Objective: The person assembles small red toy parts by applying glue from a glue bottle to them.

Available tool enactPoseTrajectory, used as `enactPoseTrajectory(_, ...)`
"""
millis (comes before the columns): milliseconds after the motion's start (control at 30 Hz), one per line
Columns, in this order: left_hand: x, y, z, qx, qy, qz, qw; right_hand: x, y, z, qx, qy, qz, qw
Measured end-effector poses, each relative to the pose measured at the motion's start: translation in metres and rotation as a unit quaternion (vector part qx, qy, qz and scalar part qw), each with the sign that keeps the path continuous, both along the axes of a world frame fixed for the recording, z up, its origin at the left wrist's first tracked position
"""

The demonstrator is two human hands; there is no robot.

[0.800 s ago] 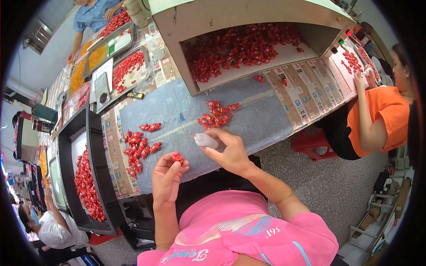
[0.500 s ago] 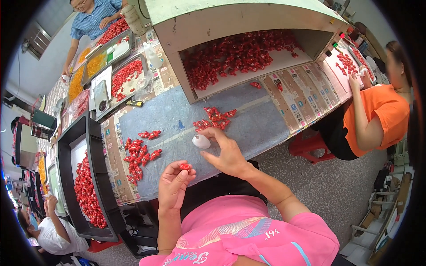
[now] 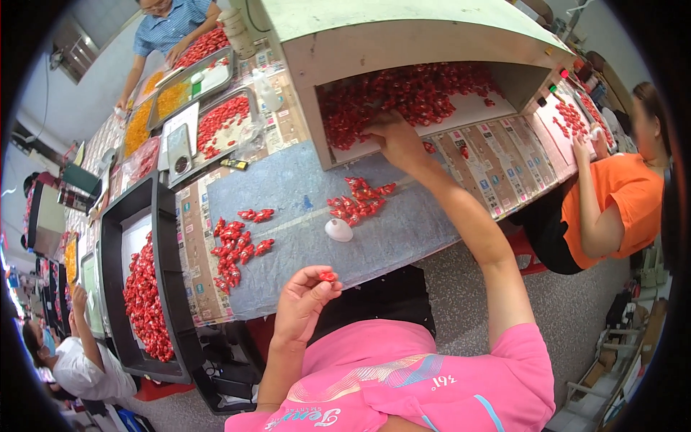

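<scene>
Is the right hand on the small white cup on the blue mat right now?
No: the right hand reaches into the box opening among the red candies, while the white cup sits alone on the mat.

Taking the small dome-shaped piece [image 3: 338,230] on the tabletop [image 3: 403,237] as the landmark: a cluster of wrapped sweets [image 3: 360,201] lies just behind it and slightly to its right. A second, looser scatter of sweets [image 3: 236,246] lies to its left on the same tabletop. Farther left, past the tabletop's edge, a long tray [image 3: 133,288] holds another heap. Behind the landmark stands an open-fronted box [image 3: 403,43] with many sweets inside; the right hand [image 3: 394,138] reaches into its opening. The left hand [image 3: 304,302] hangs in front of the landmark, off the tabletop, a sweet [image 3: 327,276] at its fingers. Behind and left lie more trays [image 3: 223,122].
</scene>
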State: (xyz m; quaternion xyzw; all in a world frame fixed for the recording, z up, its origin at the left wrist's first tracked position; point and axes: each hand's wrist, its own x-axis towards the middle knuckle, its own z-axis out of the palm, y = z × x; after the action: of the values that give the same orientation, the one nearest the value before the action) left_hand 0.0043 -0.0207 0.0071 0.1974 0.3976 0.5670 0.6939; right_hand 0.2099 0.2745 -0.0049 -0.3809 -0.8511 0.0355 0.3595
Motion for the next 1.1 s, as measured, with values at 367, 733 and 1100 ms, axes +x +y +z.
enactPoseTrajectory(367,0.003,0.003,0.000,0.004,-0.014,-0.017,1.000,0.002,-0.001,0.010,0.034,-0.121,0.021,0.992)
enactPoseTrajectory(733,0.006,0.010,-0.002,0.014,-0.049,0.000,0.999,0.007,-0.105,0.049,-0.285,0.166,0.031,0.943)
enactPoseTrajectory(1100,0.020,0.013,-0.003,0.057,-0.005,-0.002,0.998,-0.008,-0.231,0.040,-0.395,0.275,0.137,0.866)
